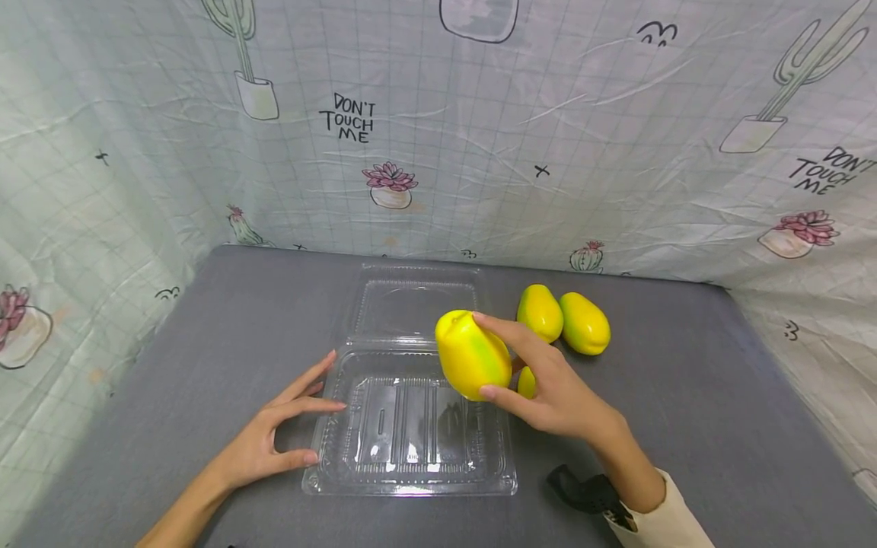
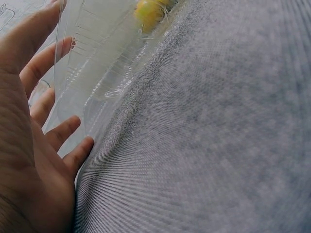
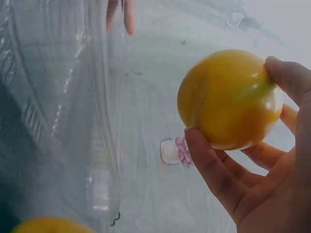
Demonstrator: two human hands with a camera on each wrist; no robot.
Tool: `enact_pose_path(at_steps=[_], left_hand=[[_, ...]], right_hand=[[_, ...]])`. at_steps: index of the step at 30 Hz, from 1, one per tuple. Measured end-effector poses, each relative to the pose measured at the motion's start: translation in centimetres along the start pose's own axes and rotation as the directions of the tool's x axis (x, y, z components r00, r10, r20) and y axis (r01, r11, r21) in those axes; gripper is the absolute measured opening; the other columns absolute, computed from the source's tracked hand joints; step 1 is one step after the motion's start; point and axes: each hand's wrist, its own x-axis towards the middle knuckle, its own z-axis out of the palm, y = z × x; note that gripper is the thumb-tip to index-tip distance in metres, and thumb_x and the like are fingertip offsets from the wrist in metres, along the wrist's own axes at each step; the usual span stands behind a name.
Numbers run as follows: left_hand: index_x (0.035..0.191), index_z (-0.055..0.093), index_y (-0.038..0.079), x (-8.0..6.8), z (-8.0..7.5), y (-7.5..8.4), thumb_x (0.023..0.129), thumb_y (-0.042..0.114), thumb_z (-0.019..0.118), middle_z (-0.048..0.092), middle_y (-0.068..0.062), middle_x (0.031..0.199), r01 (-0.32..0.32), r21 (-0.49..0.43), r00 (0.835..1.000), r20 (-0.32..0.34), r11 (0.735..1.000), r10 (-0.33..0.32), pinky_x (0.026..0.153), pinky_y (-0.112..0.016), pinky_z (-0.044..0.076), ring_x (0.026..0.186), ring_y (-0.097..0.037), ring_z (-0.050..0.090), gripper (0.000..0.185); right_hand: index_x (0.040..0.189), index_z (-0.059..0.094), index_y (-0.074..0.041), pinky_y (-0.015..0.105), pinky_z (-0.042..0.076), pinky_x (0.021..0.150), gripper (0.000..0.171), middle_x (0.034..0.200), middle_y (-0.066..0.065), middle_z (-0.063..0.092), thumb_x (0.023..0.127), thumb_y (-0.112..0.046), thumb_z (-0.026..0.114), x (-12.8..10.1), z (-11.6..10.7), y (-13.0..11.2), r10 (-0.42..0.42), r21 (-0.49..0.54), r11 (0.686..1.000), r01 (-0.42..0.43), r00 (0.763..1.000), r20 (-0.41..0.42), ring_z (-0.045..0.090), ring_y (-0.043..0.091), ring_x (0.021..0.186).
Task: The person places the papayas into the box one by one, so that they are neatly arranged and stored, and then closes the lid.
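In the head view my right hand (image 1: 565, 388) grips a yellow mango (image 1: 473, 356) with a green streak, thumb and fingers on its sides. The mango is held up over the right part of a clear plastic clamshell box (image 1: 411, 489). The right wrist view shows this mango (image 3: 228, 99) between thumb and fingertips. My left hand (image 1: 263, 441) is at the box's left edge, fingers spread and mostly straight, fingertips at the rim. In the left wrist view the fingers of my left hand (image 2: 46, 145) are beside the clear wall. The box's lid (image 1: 418, 308) lies folded back, away from me.
Two more mangoes, one (image 1: 540, 313) beside the other (image 1: 585, 323), lie right of the lid on the grey tabletop (image 1: 685, 426). Another mango (image 1: 526, 383) is mostly hidden behind my right hand. A printed curtain (image 1: 466, 137) stands along the back and sides.
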Motion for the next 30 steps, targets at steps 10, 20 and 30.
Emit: enact_pose_path(at_steps=[10,20,30], left_hand=[[0.115,0.056,-0.002,0.0,-0.1,0.0,0.076,0.022,0.069,0.013,-0.039,0.135,-0.001,0.013,1.0,-0.003,1.0,0.001,0.103,-0.035,0.024,0.123,-0.049,0.019,0.048],[0.115,0.056,-0.002,-0.1,-0.1,0.1,0.073,0.019,0.071,0.013,-0.038,0.136,0.013,-0.003,1.0,-0.005,1.0,-0.013,0.104,-0.035,0.022,0.124,-0.049,0.019,0.049],[0.116,0.056,-0.002,-0.1,0.0,0.0,0.073,0.017,0.071,0.013,-0.038,0.136,0.014,-0.008,1.0,0.0,1.0,-0.014,0.104,-0.035,0.022,0.124,-0.049,0.019,0.05]], right_hand=[[0.133,0.033,0.0,0.026,0.046,0.069,0.07,0.13,0.006,0.042,0.073,-0.005,0.068,1.9,1.0,-1.2,-0.02,0.066,0.998,0.016,0.998,0.056,0.047,0.012,0.09],[0.141,0.022,-0.02,0.026,0.044,0.083,0.069,0.139,-0.008,0.031,0.084,-0.027,0.06,2.6,3.2,0.7,-0.012,0.016,1.0,0.01,0.992,0.123,0.044,0.008,0.105],[0.141,0.023,-0.023,0.026,0.043,0.083,0.07,0.138,-0.01,0.031,0.083,-0.035,0.06,2.6,4.6,2.0,-0.016,-0.023,1.0,0.019,0.993,0.116,0.042,0.006,0.109]])
